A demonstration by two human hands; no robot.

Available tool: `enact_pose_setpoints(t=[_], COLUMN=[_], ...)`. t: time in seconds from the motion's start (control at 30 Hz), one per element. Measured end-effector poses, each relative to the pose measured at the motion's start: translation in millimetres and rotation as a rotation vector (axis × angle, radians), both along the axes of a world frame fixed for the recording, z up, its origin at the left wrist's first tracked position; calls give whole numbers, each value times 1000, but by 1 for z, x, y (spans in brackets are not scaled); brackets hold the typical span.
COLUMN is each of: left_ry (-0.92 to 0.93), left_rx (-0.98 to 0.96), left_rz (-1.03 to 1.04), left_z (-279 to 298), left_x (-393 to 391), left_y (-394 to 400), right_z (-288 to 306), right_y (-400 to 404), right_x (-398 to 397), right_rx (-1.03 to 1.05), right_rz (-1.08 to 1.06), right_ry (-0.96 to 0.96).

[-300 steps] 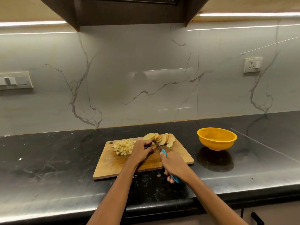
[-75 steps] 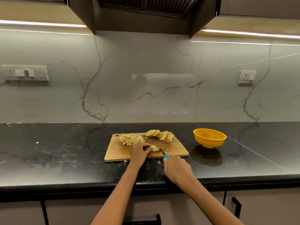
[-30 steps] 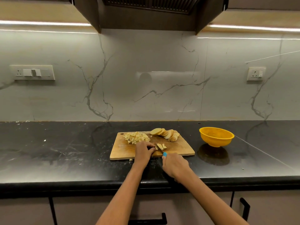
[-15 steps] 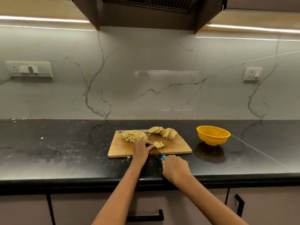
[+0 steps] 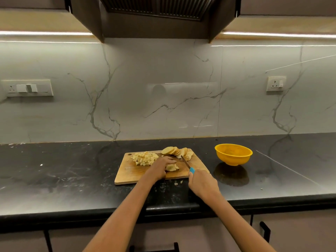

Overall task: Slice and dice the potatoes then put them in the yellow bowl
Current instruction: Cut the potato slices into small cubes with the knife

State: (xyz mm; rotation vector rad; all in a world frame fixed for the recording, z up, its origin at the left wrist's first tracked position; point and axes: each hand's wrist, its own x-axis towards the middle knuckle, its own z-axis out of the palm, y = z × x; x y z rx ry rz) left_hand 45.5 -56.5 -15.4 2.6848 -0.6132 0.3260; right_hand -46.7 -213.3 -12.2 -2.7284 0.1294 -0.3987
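The left hand (image 5: pixel 161 167) is lying on the cutting board (image 5: pixel 127 171) with its fingers curled over a few cut potato pieces (image 5: pixel 172 167), holding them down, while the right hand (image 5: pixel 201 182) is gripping the blue handle of a knife (image 5: pixel 187 164) whose blade is angling up over the board just right of those pieces. A pile of diced potato (image 5: pixel 144 158) is sitting behind the left hand and a row of potato slices (image 5: pixel 177 152) is leaning along the board's far edge. The yellow bowl (image 5: pixel 233 154) is standing on the black bench (image 5: pixel 63 175), well to the right of the board, with nothing visible inside it.
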Motion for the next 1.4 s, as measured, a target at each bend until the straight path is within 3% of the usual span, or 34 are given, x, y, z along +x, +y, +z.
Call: enact_pose_setpoints(t=[0.17,0.33,0.47,0.67,1.03,1.13,1.27,1.4], left_ry=[146,211,156,21,-162,-151,-156,-104], left_rx=[87,57,8,-163,-388,-421,-428,-419], left_rz=[-32,0,43,132,80,93,158,192], left_z=[11,11,9,-7,-25,-26,-27,-28], left_x=[9,9,6,-1,-11,-13,-14,-12], left_y=[-6,-12,-19,-27,-29,-28,-24,-24], right_z=[-3,-3,-1,0,-4,-3,-6,-12], right_y=[-5,-11,-17,-20,-4,-5,-11,-13], right_x=[6,7,6,6,21,20,18,18], right_rx=[60,95,88,-91,-284,-215,36,84], right_rz=[25,71,74,9,89,76,85,89], right_ry=[15,28,55,19,14,-30,-93,-132])
